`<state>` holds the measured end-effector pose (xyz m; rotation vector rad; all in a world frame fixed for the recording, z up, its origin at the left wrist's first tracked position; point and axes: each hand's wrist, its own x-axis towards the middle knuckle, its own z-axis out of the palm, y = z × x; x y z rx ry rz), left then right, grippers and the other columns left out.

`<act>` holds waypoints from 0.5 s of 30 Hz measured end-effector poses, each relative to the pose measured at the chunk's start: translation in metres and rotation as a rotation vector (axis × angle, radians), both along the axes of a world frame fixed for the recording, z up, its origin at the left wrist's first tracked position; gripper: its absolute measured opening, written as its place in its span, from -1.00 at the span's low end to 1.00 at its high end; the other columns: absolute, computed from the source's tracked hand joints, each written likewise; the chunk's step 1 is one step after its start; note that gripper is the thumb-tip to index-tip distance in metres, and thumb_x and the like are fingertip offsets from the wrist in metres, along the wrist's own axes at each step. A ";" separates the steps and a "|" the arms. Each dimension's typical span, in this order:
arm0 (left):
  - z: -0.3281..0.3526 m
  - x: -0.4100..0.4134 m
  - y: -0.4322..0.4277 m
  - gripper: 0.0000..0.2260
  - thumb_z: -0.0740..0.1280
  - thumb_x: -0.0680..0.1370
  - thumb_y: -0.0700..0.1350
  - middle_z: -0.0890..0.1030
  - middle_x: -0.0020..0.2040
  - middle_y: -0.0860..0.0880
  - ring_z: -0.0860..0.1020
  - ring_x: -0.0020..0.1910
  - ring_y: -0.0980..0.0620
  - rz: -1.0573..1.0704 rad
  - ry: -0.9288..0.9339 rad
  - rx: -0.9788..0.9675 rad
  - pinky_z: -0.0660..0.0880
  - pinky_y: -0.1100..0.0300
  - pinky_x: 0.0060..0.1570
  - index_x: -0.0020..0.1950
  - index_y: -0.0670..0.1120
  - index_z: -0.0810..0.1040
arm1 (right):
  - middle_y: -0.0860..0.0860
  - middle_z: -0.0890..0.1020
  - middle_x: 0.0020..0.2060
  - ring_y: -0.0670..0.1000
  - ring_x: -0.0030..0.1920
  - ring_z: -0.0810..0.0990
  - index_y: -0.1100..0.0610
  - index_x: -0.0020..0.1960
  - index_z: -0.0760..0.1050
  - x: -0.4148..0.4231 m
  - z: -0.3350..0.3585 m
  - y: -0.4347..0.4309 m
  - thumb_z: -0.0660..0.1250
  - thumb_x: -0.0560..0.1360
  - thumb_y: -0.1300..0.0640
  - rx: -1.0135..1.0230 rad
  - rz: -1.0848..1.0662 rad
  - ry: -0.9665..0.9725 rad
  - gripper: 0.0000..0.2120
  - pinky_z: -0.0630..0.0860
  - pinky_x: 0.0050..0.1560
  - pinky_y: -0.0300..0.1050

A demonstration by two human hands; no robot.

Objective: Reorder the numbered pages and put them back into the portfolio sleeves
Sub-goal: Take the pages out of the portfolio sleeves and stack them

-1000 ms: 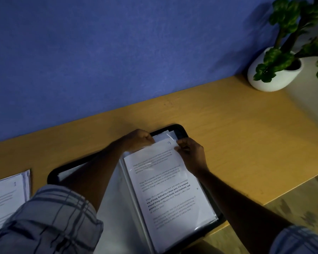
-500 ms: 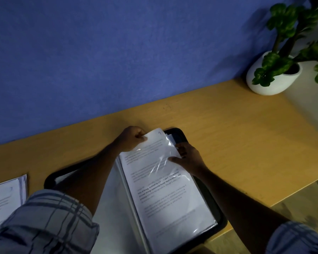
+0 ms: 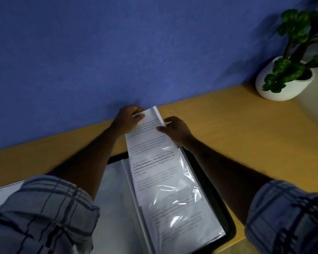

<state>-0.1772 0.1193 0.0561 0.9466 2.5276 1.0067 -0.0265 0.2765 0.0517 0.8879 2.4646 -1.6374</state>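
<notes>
While the page sat nearly fully in the sleeve a second ago, left hand now pinches its top corner and has it about halfway out toward the wall: still extraction, reordering not begun. Right hand: thumb on the page's right edge, fingers curled, pinching or steadying, can't tell. Black portfolio lies open on the table; sleeve holds the page's lower half, another printed sheet behind.

A textured blue wall fills the view from 9 to 1 o'clock, dimly lit. Below it runs a light wooden table. At 2 o'clock a white rounded pot holds a leafy green plant. Floor shows at 5 o'clock.
</notes>
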 end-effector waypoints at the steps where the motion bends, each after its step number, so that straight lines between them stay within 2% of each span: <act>1: 0.004 -0.002 0.001 -0.90 0.38 0.56 -0.19 0.60 -0.11 -0.03 0.54 -0.09 0.05 0.009 0.020 -0.003 0.31 0.33 -0.14 0.00 -0.21 0.64 | 0.08 0.68 0.05 0.07 -0.01 0.68 0.18 0.23 0.50 -0.008 0.002 0.001 0.45 0.48 0.01 0.046 0.026 -0.013 -0.60 0.63 0.05 0.05; 4: 0.008 -0.009 -0.001 -0.85 0.36 0.58 -0.15 0.67 0.00 -0.10 0.59 -0.05 0.00 0.046 0.058 -0.001 0.37 0.26 -0.11 0.07 -0.20 0.64 | 0.06 0.68 -0.07 0.11 -0.06 0.66 0.20 -0.02 0.58 -0.024 0.011 -0.002 0.34 0.47 0.21 0.220 0.054 0.019 -0.89 0.59 -0.05 -0.05; 6: 0.009 -0.009 -0.007 -0.81 0.37 0.58 -0.12 0.66 0.10 -0.10 0.61 0.07 -0.05 0.101 0.072 0.057 0.45 0.21 -0.01 0.14 -0.18 0.62 | 0.07 0.67 -0.14 0.11 -0.10 0.64 0.22 -0.10 0.59 -0.030 0.015 -0.005 0.31 0.47 0.25 0.279 0.069 0.078 -0.91 0.55 -0.11 -0.06; 7: 0.004 -0.010 -0.012 -0.74 0.39 0.57 -0.12 0.63 0.19 -0.10 0.58 0.18 -0.05 0.147 0.076 0.118 0.46 0.19 0.11 0.22 -0.17 0.59 | 0.10 0.67 -0.16 0.11 -0.12 0.63 0.24 -0.11 0.58 -0.032 0.017 -0.006 0.32 0.48 0.24 0.306 0.077 0.114 -0.91 0.54 -0.12 -0.05; 9: -0.003 -0.009 -0.025 -0.56 0.42 0.54 -0.08 0.51 0.36 -0.11 0.46 0.33 0.00 0.297 0.022 0.239 0.38 0.13 0.34 0.38 -0.17 0.46 | 0.10 0.66 -0.17 0.07 -0.15 0.60 0.26 -0.09 0.59 -0.037 0.019 -0.011 0.33 0.51 0.21 0.327 0.077 0.195 -0.88 0.46 -0.18 -0.10; 10: -0.010 -0.011 -0.033 -0.48 0.43 0.51 -0.03 0.47 0.39 -0.12 0.43 0.36 0.00 0.391 -0.047 0.277 0.37 0.08 0.37 0.41 -0.19 0.42 | 0.09 0.66 -0.17 0.05 -0.15 0.60 0.25 -0.07 0.60 -0.040 0.022 -0.013 0.33 0.53 0.20 0.317 0.067 0.240 -0.88 0.43 -0.18 -0.12; 12: -0.018 -0.009 -0.046 -0.41 0.41 0.44 0.07 0.50 0.32 -0.20 0.49 0.31 -0.11 0.537 -0.225 0.373 0.47 -0.05 0.28 0.35 -0.23 0.42 | 0.08 0.68 -0.10 0.05 -0.09 0.63 0.23 -0.01 0.62 -0.046 0.028 -0.018 0.34 0.54 0.20 0.265 0.050 0.315 -0.87 0.51 -0.10 -0.10; 13: -0.023 -0.008 -0.052 -0.45 0.41 0.44 0.09 0.54 0.23 -0.21 0.53 0.22 -0.14 0.598 -0.332 0.428 0.52 -0.06 0.17 0.29 -0.24 0.44 | 0.08 0.69 -0.07 0.05 -0.06 0.64 0.22 0.02 0.62 -0.049 0.030 -0.019 0.34 0.54 0.20 0.234 0.051 0.342 -0.87 0.56 -0.04 -0.05; 15: -0.019 0.004 -0.063 -0.75 0.39 0.53 0.04 0.59 -0.03 -0.03 0.55 -0.06 0.01 0.647 -0.604 0.499 0.48 0.13 -0.10 0.08 -0.08 0.47 | 0.08 0.69 -0.03 0.08 -0.03 0.66 0.20 0.05 0.62 -0.053 0.035 -0.020 0.33 0.53 0.16 0.201 0.068 0.384 -0.83 0.60 0.01 0.07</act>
